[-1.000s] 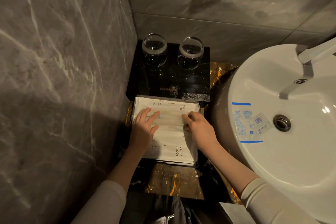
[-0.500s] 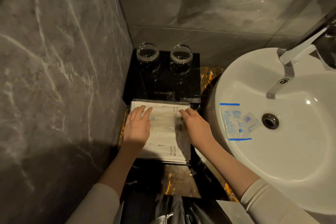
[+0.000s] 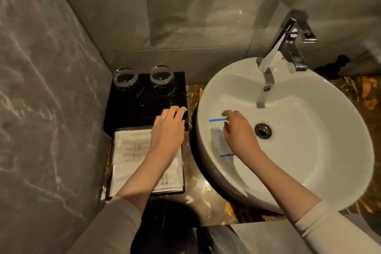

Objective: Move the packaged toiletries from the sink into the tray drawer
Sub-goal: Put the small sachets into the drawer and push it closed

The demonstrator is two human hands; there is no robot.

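A: Packets (image 3: 219,140) are seen lying on the inner wall of the sink (image 3: 309,150), left of the drain (image 3: 262,130), between two strips of blue tape (image 3: 217,120). They are blurred, so their number cannot be told.

B: And how is the right hand (image 3: 240,131) placed?

A: It is held inside the sink, left of the drain, over the packets. The fingers are loosely bent and spread, with the fingertips toward the upper tape strip. Whether a packet is touched cannot be told; nothing is plainly gripped.

B: What is seen of the left hand (image 3: 168,128)?

A: It is laid out left of the sink, fingers nearly straight, over the back edge of the drawer (image 3: 179,191) and the front of the black box (image 3: 132,109). Nothing is held by it.

B: What is kept in the drawer?

A: White sachets (image 3: 132,150) are lying flat in it; "TOOTH BRUSH" is printed on one near the front right corner. The drawer is pulled out toward the person from under the box, left of the sink.

B: And further back?

A: Two glasses (image 3: 125,78) are stood side by side on the box, left of the sink. A chrome tap (image 3: 288,43) is mounted at the sink's back rim, its spout reaching over the bowl. Brown marbled counter (image 3: 198,192) is shown between drawer and sink.
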